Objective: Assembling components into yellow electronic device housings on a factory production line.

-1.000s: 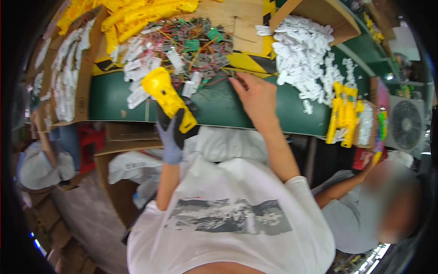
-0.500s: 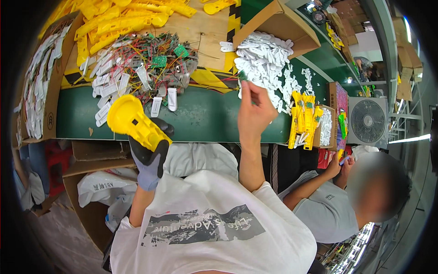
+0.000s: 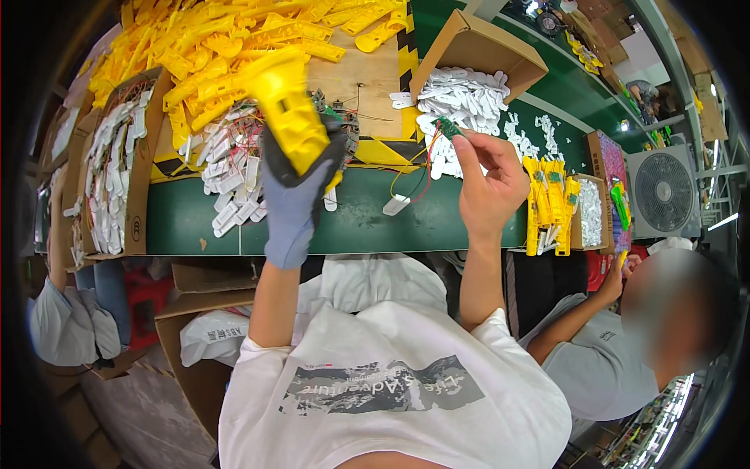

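Left hand (image 3: 295,203), gloved in grey with black-coated fingers: yellow flared plastic housing (image 3: 283,90) being clasped by its narrow lower end. Grip is being closed around that end, black fingers being seen on both its 9 and 3 o'clock sides. Wide end is pointing out of the grip toward 11 o'clock, its outline being blurred.

Right hand (image 3: 496,184), bare: small green circuit board (image 3: 447,127) being pinched by one end, thumb and forefinger being brought almost together on it. Remaining fingers are being held loosely curled. Board is being held out at 10 to 11 o'clock from the hand, its free end projecting beyond the fingertips; the housing is lying well apart, at about 9 o'clock from the board. Thin wires (image 3: 429,160) are hanging below the board, toward a small white rectangular part (image 3: 396,205) at 7 o'clock.

Surroundings: white plastic pieces (image 3: 461,102) are being partly contained by a tipped cardboard box (image 3: 500,51), near 11 o'clock from the right hand. Yellow housings fitted with green boards (image 3: 551,203) are lying near its 4 o'clock, on the green worktable (image 3: 359,227). A tangle of wired parts (image 3: 348,129) is being partly hidden by the left hand.
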A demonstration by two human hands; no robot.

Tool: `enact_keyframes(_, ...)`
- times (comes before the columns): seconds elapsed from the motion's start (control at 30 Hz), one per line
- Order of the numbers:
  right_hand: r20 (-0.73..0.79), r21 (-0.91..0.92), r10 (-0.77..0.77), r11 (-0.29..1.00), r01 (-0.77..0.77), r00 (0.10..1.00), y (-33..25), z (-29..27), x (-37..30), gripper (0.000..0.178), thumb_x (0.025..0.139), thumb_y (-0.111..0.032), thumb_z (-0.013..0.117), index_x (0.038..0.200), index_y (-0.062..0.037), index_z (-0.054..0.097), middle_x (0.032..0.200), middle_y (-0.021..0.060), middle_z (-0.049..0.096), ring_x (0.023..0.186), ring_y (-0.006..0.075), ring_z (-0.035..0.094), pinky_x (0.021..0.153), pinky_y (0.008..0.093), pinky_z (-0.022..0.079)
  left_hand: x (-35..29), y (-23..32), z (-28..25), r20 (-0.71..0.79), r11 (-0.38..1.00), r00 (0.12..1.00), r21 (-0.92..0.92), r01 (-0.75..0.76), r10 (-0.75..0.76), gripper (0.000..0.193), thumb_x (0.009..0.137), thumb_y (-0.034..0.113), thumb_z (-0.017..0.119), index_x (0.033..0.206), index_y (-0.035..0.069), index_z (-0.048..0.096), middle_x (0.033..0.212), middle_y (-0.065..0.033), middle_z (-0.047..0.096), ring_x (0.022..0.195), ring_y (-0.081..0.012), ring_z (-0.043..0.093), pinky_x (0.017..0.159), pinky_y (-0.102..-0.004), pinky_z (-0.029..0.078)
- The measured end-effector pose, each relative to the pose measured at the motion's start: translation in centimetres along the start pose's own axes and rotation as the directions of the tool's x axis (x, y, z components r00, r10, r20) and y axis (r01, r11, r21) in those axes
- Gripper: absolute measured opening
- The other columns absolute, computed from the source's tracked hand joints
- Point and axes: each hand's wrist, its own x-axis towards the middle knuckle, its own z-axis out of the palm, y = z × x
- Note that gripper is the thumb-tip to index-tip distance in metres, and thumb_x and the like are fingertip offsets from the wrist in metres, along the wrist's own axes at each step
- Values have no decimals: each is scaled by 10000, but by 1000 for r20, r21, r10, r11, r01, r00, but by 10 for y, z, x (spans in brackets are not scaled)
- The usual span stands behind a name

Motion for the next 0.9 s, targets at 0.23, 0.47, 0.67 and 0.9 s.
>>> enact_keyframes(0.23,187,-218,-324,907,361,927,6,-4,-2,146,696,23,718,805,5,623,804,125,667,687,190,648,623,236,501,10,-33,45,191,980,973,175,97,-131,416,683,19,725,1029,45,496,825,-48,616,662,-99,585,563,-218,469)
enact_keyframes(0.47,342,-255,-418,820,512,841,20,-12,-5,149,675,9,712,781,-19,612,805,92,656,664,198,630,550,258,500,2,-46,42,139,952,987,304,40,-86,399,682,82,742,1027,38,548,818,-30,625,663,-72,567,552,-204,447)
enact_keyframes(0.67,459,-259,-460,749,610,760,29,-24,-8,116,681,-42,678,778,-48,615,814,56,629,671,186,613,548,269,493,-2,-38,32,175,913,950,367,179,-257,475,700,79,726,1129,30,530,940,-47,618,793,-92,578,681,-225,468)
enact_keyframes(0.9,407,-223,-333,867,446,851,33,-27,-20,141,680,-21,694,764,-43,582,798,46,619,690,197,608,570,281,493,-15,-22,23,356,880,811,83,468,-465,632,748,86,660,1304,19,366,1041,-128,604,1009,-212,582,850,-324,477)
